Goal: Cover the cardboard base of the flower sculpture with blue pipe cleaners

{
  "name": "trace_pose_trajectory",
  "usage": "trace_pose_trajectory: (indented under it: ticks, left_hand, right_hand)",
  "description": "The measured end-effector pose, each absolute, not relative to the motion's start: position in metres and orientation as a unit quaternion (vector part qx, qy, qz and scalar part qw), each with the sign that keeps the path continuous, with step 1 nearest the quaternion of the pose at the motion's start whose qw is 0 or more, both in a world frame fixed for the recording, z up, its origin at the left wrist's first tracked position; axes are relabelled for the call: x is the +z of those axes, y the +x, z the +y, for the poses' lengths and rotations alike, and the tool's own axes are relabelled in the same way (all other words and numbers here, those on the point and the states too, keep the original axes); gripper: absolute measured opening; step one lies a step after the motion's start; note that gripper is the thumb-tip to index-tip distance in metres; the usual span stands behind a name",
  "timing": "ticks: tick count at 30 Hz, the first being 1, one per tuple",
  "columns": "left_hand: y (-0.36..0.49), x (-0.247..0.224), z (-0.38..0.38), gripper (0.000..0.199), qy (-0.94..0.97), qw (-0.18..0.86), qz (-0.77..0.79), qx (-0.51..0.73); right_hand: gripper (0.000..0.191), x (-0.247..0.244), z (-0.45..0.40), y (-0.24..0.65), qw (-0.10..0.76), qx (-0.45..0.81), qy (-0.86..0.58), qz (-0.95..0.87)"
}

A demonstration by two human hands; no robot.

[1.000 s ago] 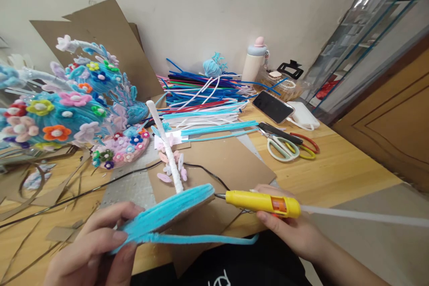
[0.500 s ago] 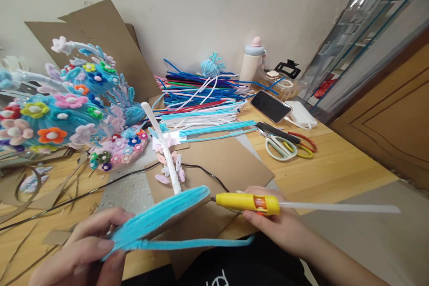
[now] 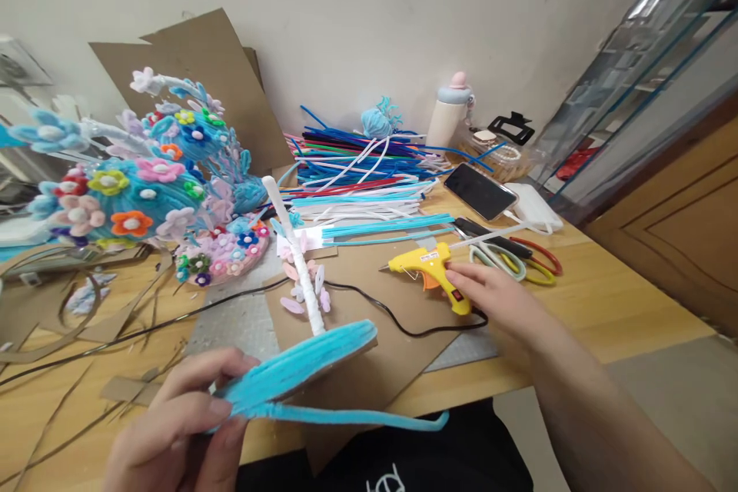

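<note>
My left hand (image 3: 178, 415) pinches the near-left end of a flat base covered in light blue pipe cleaners (image 3: 305, 357), its brown cardboard underside showing along the edge. From the base rises a white wrapped stem (image 3: 300, 265) with small pink and white petals about it. One loose blue pipe cleaner (image 3: 357, 417) trails rightward from the base, its tip bent up. My right hand (image 3: 496, 296) grips the back of a yellow glue gun (image 3: 430, 265) low over the cardboard sheet, fingers at the handle; the thumb is hidden. A clear glue stick (image 3: 490, 234) sticks out of the gun's rear.
Flower-covered blue pipe-cleaner pieces (image 3: 132, 200) stand at left. Bundles of pipe cleaners (image 3: 363, 161) lie at the back. Scissors (image 3: 501, 257), a phone (image 3: 481, 192), a white power bank (image 3: 536, 207) and a bottle (image 3: 450, 115) are at right. A black cord (image 3: 380, 304) crosses the cardboard (image 3: 357, 361).
My right hand has taken the glue gun away from the base's edge, up and back onto the cardboard area, turning it on its side. The left hand still holds the blue base; the view has shifted slightly.
</note>
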State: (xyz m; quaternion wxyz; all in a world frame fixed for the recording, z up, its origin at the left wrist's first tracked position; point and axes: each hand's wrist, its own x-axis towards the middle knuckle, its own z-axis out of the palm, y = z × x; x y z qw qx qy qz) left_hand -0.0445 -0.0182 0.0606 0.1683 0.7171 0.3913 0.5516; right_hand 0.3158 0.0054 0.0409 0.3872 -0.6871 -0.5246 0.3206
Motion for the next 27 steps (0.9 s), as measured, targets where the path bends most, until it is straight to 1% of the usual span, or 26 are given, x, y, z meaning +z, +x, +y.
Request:
trace_pose_trajectory:
  ticks: [2, 4, 5, 7, 9, 10, 11, 12, 13, 15, 18, 23, 27]
  left_hand:
    - [-0.04, 0.069, -0.02, 0.036, 0.742, 0.177, 0.358, 0.539]
    - [-0.037, 0.075, -0.021, 0.038, 0.76, 0.181, 0.339, 0.524]
    - [-0.036, 0.076, -0.021, 0.039, 0.769, 0.181, 0.329, 0.517]
    - [-0.036, 0.078, -0.021, 0.041, 0.782, 0.184, 0.326, 0.498]
    - [-0.037, 0.077, -0.022, 0.041, 0.789, 0.183, 0.33, 0.485]
    - [-0.037, 0.077, -0.022, 0.041, 0.792, 0.181, 0.331, 0.481]
    - [-0.037, 0.077, -0.022, 0.04, 0.793, 0.179, 0.328, 0.481]
    - [-0.036, 0.076, -0.022, 0.04, 0.794, 0.178, 0.324, 0.483]
    - [-0.035, 0.076, -0.022, 0.04, 0.795, 0.177, 0.32, 0.484]
    - [-0.033, 0.076, -0.022, 0.04, 0.796, 0.175, 0.317, 0.485]
    - [-0.032, 0.076, -0.023, 0.041, 0.799, 0.171, 0.312, 0.485]
    - [-0.033, 0.074, -0.024, 0.04, 0.807, 0.171, 0.304, 0.478]
    - [-0.033, 0.077, -0.025, 0.041, 0.814, 0.165, 0.305, 0.466]
  right_hand:
    - [0.028, 0.05, -0.008, 0.305, 0.395, 0.262, -0.707, -0.526]
    - [0.027, 0.063, -0.028, 0.284, 0.396, 0.244, -0.693, -0.55]
    - [0.028, 0.069, -0.037, 0.272, 0.388, 0.266, -0.664, -0.582]
    - [0.019, 0.081, -0.053, 0.246, 0.328, 0.39, -0.574, -0.641]
    - [0.03, 0.088, -0.06, 0.226, 0.287, 0.505, -0.488, -0.652]
    - [0.027, 0.09, -0.062, 0.219, 0.284, 0.526, -0.458, -0.658]
    - [0.019, 0.092, -0.062, 0.215, 0.292, 0.52, -0.442, -0.67]
    - [0.009, 0.093, -0.061, 0.213, 0.313, 0.488, -0.438, -0.687]
    - [0.005, 0.093, -0.06, 0.212, 0.34, 0.437, -0.444, -0.704]
    - [0.01, 0.096, -0.059, 0.214, 0.385, 0.328, -0.461, -0.729]
    - [0.006, 0.101, -0.057, 0.218, 0.415, 0.239, -0.462, -0.747]
    - [0.009, 0.102, -0.049, 0.217, 0.417, 0.212, -0.48, -0.742]
    - [0.008, 0.097, -0.043, 0.215, 0.43, 0.202, -0.495, -0.728]
